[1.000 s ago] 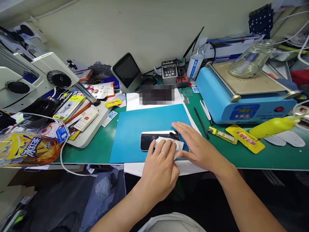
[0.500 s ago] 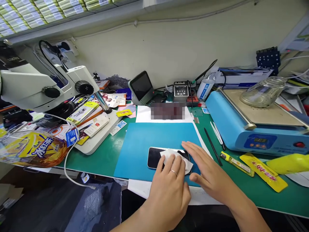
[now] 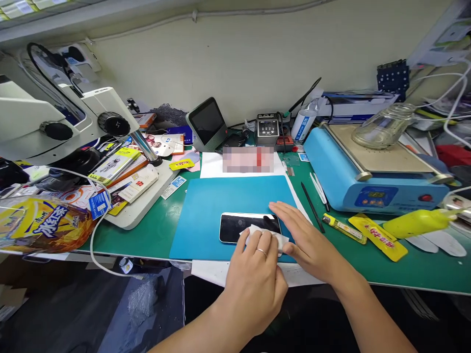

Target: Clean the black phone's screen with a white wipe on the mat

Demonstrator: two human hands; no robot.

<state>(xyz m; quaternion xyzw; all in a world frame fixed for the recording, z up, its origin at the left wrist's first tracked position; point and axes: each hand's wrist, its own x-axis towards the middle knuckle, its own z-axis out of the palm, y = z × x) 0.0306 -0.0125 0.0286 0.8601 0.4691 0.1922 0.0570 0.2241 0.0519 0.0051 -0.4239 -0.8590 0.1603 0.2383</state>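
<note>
A smartphone with a dark screen and a pale frame lies flat on the blue mat. Over its near right part, my left hand presses a crumpled white tissue with curled fingers; a ring is on one finger. Part of the tissue and the phone's near right corner are hidden under that hand. My right hand rests at the phone's right end, fingers stretched out and thumb apart, near the tissue's edge. Whether its thumb touches the phone I cannot tell.
Right of the mat lie a black pen-like tool, white tweezers and a yellow tube. Beyond stands a blue heating plate with a glass jar on top. A microscope and a drink bottle occupy the left.
My left hand has drawn the tissue toward the phone's near edge, so more of the screen shows. The right hand stays open at the phone's right end. The camera view has shifted.
</note>
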